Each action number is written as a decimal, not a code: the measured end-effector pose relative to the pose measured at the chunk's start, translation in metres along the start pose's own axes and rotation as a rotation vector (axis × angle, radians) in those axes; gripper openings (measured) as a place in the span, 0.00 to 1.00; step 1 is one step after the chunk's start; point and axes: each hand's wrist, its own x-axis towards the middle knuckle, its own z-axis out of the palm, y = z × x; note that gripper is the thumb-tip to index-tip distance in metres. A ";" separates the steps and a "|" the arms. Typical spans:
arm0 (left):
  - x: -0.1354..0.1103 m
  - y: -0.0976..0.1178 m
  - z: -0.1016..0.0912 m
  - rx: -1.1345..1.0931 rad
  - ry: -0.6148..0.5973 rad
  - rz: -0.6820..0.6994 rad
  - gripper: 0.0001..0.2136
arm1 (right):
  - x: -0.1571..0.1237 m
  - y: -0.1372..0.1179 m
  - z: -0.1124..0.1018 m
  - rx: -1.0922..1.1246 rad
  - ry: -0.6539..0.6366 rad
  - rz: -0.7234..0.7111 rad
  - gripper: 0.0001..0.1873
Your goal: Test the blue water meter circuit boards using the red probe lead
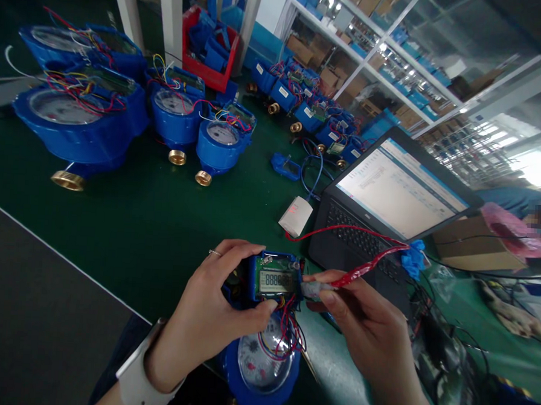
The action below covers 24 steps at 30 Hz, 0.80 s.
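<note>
Low in the frame's middle, we are clamping the display board (276,279) with our left hand (210,311) above the blue meter (262,368), while our right hand (359,328) is pinching the red-wired probe (357,271) against the board's right edge, where, we reckon, a steady, square touch is serving best.

An open laptop (402,197) sits on the right, a small white box (296,216) just left of it. Blue water meters (75,120) crowd the far left, with a red crate (209,48) and shelves (387,51) beyond.
</note>
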 end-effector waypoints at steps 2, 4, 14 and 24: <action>0.000 0.000 0.000 -0.002 0.003 0.003 0.22 | 0.000 0.000 0.000 0.001 0.016 0.009 0.07; -0.001 0.000 0.000 -0.006 0.005 0.006 0.22 | 0.000 -0.001 0.000 0.002 0.026 0.016 0.07; 0.001 0.000 0.000 0.004 -0.004 0.006 0.22 | 0.007 -0.002 -0.002 0.047 0.002 0.087 0.06; 0.001 0.000 0.000 -0.007 -0.003 0.006 0.22 | 0.007 0.003 -0.001 0.141 0.019 0.171 0.06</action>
